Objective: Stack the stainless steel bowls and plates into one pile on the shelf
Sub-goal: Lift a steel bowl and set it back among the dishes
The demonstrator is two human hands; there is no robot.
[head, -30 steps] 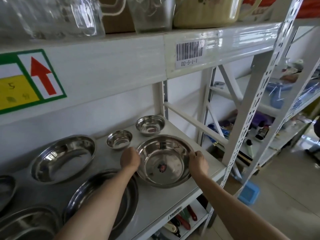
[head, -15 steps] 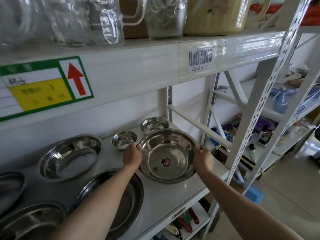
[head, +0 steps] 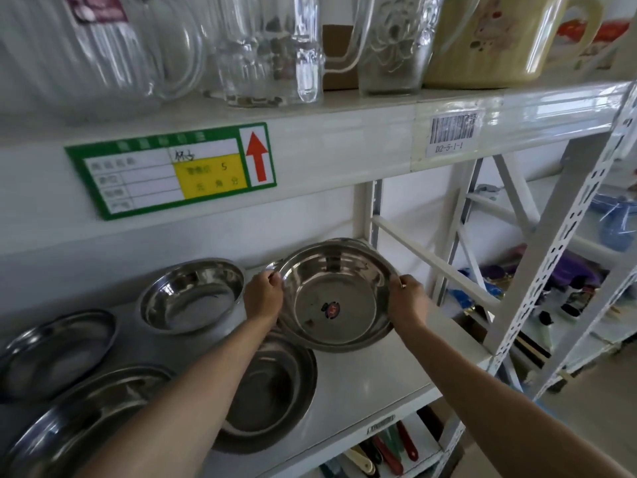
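Note:
I hold a wide steel bowl (head: 331, 298) with a red sticker inside, lifted off the white shelf (head: 372, 377) and tilted toward me. My left hand (head: 263, 294) grips its left rim and my right hand (head: 408, 298) grips its right rim. Just below it lies a shallow steel plate (head: 272, 388), partly under my left forearm. A deep bowl (head: 193, 294) sits behind to the left. Two more plates lie at far left (head: 58, 350) and front left (head: 89, 415). The small bowls at the back are hidden behind the lifted bowl.
The upper shelf (head: 344, 132) hangs close above, carrying glass jugs (head: 269, 46) and a beige pitcher (head: 489, 39). A white upright post (head: 537, 250) and a cross rail (head: 434, 260) bound the right side. Utensils (head: 386, 450) lie on the shelf below.
Both hands have lifted the sticker bowl off the shelf and tipped it toward me. It now covers the two small bowls at the back.

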